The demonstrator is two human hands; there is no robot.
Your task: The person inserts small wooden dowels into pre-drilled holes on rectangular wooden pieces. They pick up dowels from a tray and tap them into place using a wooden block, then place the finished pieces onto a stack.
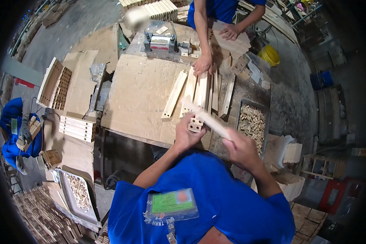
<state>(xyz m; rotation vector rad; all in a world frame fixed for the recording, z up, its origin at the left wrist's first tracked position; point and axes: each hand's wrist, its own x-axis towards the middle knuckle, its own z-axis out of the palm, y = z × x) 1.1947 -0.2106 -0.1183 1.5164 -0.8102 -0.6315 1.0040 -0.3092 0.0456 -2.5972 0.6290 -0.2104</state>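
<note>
Left hand (187, 136): fingers closed on a small wooden block (195, 124) with round holes in its face, held up above the near edge of the table (138, 97). Right hand (240, 147): fingers wrapped around the near end of a long wooden slat (205, 116); the slat runs up-left from the right fingers and crosses just above the block, looks touching it, exact contact blurred.

Just beyond the left fingers: a row of similar slats (199, 90) lying side by side on the table, one more slat (174, 94) set apart to their left. Right of the right fingers, near: a grey tray of wooden dowels (252, 122) on the table.

Far side of the table, well apart from both hands: a second person's hand (202, 64) resting on the far ends of the slat row, their other hand (230, 31) on a stack of boards (236, 42). A metal fixture (160, 42) sits left of that.

Far left of the left fingers, off the table: a stack of slats (77, 128), a second tray of dowels (78, 192) lower down, and a third person in blue (12, 130) holding wood pieces.
</note>
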